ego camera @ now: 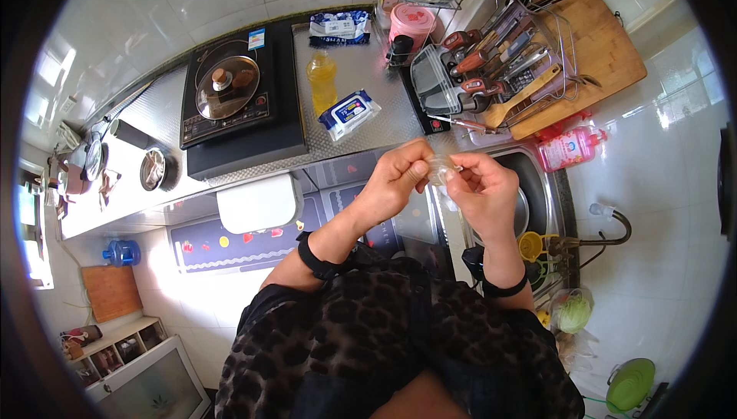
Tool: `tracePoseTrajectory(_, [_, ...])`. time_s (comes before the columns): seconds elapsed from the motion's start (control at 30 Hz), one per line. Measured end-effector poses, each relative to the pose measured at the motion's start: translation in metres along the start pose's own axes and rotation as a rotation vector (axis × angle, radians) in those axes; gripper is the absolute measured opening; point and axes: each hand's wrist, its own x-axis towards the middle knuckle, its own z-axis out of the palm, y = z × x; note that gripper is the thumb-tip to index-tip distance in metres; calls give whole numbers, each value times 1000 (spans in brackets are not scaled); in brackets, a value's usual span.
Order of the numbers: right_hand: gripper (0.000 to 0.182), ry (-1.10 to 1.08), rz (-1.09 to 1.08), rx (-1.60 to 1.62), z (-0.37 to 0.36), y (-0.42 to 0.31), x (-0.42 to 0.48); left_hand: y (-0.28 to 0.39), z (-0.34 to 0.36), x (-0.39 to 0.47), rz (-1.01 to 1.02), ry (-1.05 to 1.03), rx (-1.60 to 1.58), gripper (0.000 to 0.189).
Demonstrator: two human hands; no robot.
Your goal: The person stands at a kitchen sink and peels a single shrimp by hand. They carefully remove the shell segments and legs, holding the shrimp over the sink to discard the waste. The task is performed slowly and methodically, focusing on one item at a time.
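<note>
A small, translucent, ring-shaped item [440,169], perhaps a roll of clear tape, is pinched between both hands. Motion blur hides its detail. My left hand [401,172] grips its left side with the thumb and curled fingers. On the right side, my right hand [483,185] holds it between thumb and fingertips. Both hands are raised over the counter's front edge, beside the sink [524,171]. Beyond them on the metal countertop [380,76] lie a blue-and-white pack of wipes [349,113] and a bottle of yellow liquid [322,80].
An induction cooker [230,93] bears a glass lid [227,88]. A rack of knives and utensils [501,67] stands before a wooden cutting board [610,44]. Pink soap bottle [570,148] and curved faucet [619,229] are at right. A white bin [259,203] hangs at the counter front.
</note>
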Motion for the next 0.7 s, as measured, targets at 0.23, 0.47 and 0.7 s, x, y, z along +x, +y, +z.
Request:
tracePoseTrajectory(0.23, [18,-48,-7,64,-9,4,3,-6,1,4,7,-36,-116,24])
tracePoseTrajectory(0.47, [16,-74,29,278,-10,13,7,-6,4,3,-137,-27,-600,29])
tracePoseTrajectory(0.7, [19,105,-39,405,-6,12,10,-9,1,3,-258,-54,-864,29])
